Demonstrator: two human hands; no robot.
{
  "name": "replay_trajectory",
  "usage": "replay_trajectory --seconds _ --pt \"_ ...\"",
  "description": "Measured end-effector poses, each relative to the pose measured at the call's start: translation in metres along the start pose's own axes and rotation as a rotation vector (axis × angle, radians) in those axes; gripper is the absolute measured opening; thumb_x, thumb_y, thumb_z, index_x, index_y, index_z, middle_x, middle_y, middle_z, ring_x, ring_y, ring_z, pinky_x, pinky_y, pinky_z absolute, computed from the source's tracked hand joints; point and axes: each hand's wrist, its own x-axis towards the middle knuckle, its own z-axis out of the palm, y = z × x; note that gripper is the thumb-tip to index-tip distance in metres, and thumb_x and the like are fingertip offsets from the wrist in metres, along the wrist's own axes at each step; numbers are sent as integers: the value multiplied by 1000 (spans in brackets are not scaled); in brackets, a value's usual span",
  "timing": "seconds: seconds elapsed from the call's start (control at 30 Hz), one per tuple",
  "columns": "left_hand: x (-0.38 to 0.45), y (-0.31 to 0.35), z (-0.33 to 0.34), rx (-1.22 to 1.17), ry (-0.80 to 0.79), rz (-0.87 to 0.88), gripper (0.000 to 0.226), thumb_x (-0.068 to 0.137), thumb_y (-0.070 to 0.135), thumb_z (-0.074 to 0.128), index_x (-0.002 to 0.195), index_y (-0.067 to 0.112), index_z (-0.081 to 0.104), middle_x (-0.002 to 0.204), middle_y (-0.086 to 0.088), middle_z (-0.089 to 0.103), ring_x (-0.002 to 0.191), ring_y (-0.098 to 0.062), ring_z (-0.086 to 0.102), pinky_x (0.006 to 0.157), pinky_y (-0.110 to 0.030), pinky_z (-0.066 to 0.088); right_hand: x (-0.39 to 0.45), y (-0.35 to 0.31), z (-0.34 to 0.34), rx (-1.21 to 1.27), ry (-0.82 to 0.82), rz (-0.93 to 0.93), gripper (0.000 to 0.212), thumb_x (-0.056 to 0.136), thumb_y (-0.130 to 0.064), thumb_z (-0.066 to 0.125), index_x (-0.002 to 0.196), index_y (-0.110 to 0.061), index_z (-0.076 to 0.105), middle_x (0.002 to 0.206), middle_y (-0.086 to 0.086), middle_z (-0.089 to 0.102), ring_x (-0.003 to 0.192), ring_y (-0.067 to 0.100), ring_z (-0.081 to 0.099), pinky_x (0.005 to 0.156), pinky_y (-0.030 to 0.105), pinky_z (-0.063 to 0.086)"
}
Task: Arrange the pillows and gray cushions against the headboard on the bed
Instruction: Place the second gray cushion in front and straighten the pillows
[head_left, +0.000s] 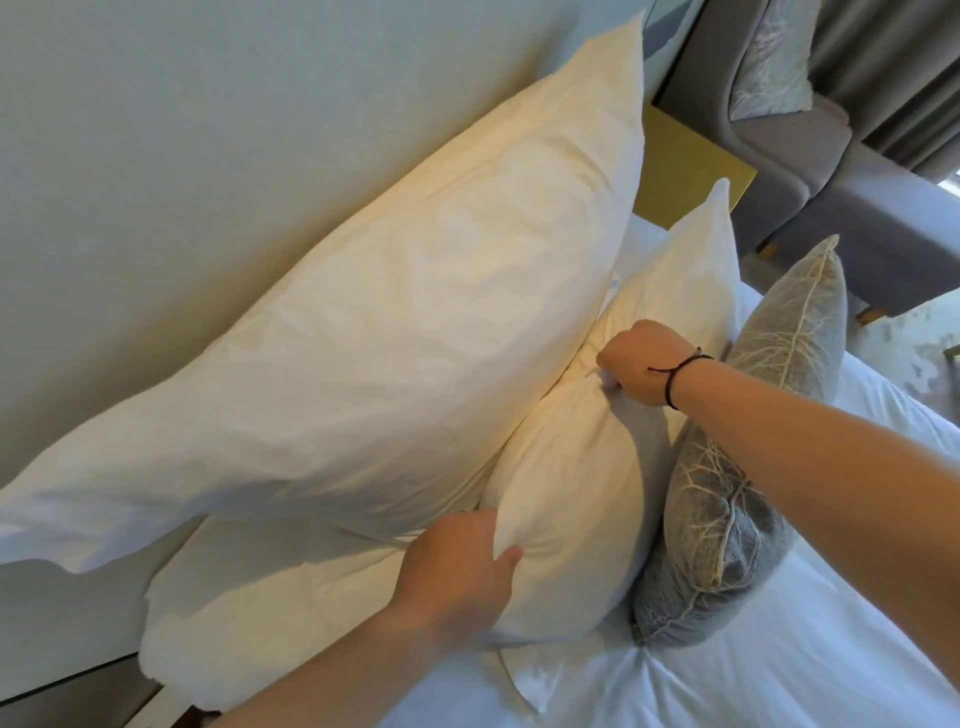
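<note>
Both arms outstretched, left hand and right hand each clamped on the front white pillow.

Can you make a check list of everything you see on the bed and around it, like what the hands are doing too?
Surface: white bed sheet, a bit wrinkled.
Job's things: large white back pillow leaning on the pale headboard; smaller white front pillow standing in front of it; gray cushion with a pale branching pattern standing on edge beside the front pillow.
Clutter: nothing seen.
Hands: left hand grips the front pillow's lower edge; right hand, black cord bracelet on the wrist, pinches its upper part.
Cables: nothing seen.
Surroundings: yellow bedside surface, gray armchair with another patterned cushion, gray curtains.
</note>
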Motion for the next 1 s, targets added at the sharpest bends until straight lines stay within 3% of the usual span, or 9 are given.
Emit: replay_trajectory --seconds 0.1,0.23,0.37,0.43,0.5,0.6,0.7,0.87,1.0 --pt "-21 24 -15 77 102 191 21 92 49 52 93 29 46 96 4 61 93 -21 58 69 -31 37 -25 13 -13 -7 67 -8 23 95 -19 43 79 -17 59 67 -3 52 70 21 52 77 31 41" --pt "-55 37 -22 126 392 485 36 75 46 54 102 23 51 72 4 65 58 -19 64 47 -21 47 -57 21 -17 48 252 -11 13 83 -9 54 76 -20 59 69 -4 57 73 19 58 114 35 28" --pt "-61 21 -42 197 115 150 30 80 57 51 94 33 38 87 16 57 79 -12 63 63 -25 47 -63 -6 -13 117 269 56 19 84 -7 48 85 -22 60 79 -4 60 81 18 59 119 40 13" --pt "-51 3 -48 -66 -157 -91 40 74 61 66 90 29 46 91 16 59 82 -3 58 69 -25 46 -58 -25 -11 182 202 110 27 86 -7 38 95 -21 59 90 -3 59 92 20 58 119 45 14" --pt "-40 -5 -55 -335 -229 -223 47 66 60 79 89 26 57 92 11 66 79 -4 60 67 -23 45 -57 -36 -12 282 208 195 29 86 -9 31 97 -20 56 92 -1 57 98 24 55 116 51 17" --pt "-34 -4 -63 -369 -173 -209 46 71 62 76 81 18 68 68 12 66 57 1 60 51 -16 42 -64 -46 -10 384 275 315 29 87 -11 33 105 -21 54 105 3 57 110 28 51 114 55 20" --pt "-36 -3 -68 -266 -108 -120 46 82 53 70 58 17 55 50 10 52 44 -2 46 45 -21 32 -78 -62 -11 551 359 389 39 92 -20 40 130 -25 45 141 9 42 136 29 30 113 54 22" --pt "-47 -17 -75 -136 158 10 47 93 39 63 56 18 41 51 5 41 50 -11 39 50 -29 28 -103 -110 -21 1023 288 501 61 95 -29 46 149 -20 19 155 15 23 140 32 27 109 49 35" --pt "-57 -42 -86 114 277 25 47 97 47 50 60 19 39 56 -1 53 64 -26 56 58 -38 42 -117 -161 -18 1173 199 463 78 95 -56 42 154 -22 6 162 11 4 148 28 11 116 48 25"
